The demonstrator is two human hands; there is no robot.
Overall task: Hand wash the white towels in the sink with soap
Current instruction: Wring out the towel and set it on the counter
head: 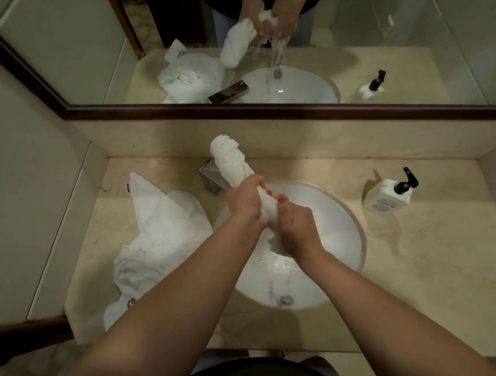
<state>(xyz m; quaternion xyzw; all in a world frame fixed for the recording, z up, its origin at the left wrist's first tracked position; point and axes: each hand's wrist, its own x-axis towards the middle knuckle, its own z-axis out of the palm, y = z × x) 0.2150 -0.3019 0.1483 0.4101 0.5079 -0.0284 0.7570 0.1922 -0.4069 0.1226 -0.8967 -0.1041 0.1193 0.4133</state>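
A white towel [230,159] is twisted into a thick rope above the round white sink [343,227]. My left hand [245,201] grips the rope near its middle, and my right hand [295,222] grips its lower end close by. The towel's upper end sticks up and left past the faucet. In the mirror, water streams from the wrung towel into the basin. A second white towel [160,240] lies crumpled on the counter to the left of the sink. A white soap pump bottle [386,196] with a black pump stands at the right.
A square metal faucet [211,178] sits behind the sink at the left. The beige marble counter [428,281] runs between a left wall and a right wall. A dark-framed mirror [278,116] spans the back wall. The drain [286,299] lies at the basin's near side.
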